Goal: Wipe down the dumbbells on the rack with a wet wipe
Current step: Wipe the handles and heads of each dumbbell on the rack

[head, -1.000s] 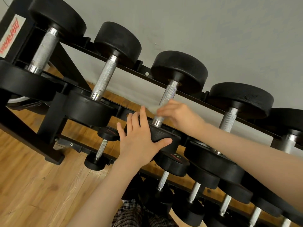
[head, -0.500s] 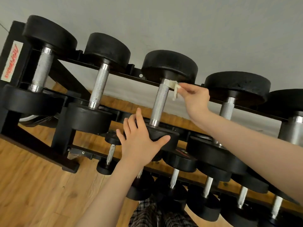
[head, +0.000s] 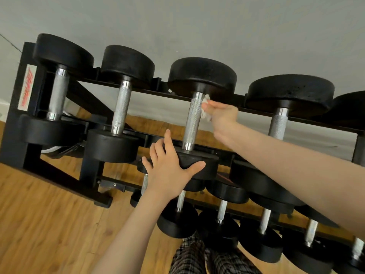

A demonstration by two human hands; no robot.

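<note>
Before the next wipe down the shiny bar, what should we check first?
1. Wet wipe in the right hand: ok, pinched against the upper end of the handle.
2. Wipe touching the metal: ok, it meets the bar's right side just below the far weight head.
3. Dumbbell steadied: ok, the left hand rests spread on the near head.
4. Path down the bar free: ok, nothing lies on the knurled part.
5. Left fingers away from the bar: ok, they sit on the head's left edge.
6. Wipe wet enough: cannot tell.
</note>
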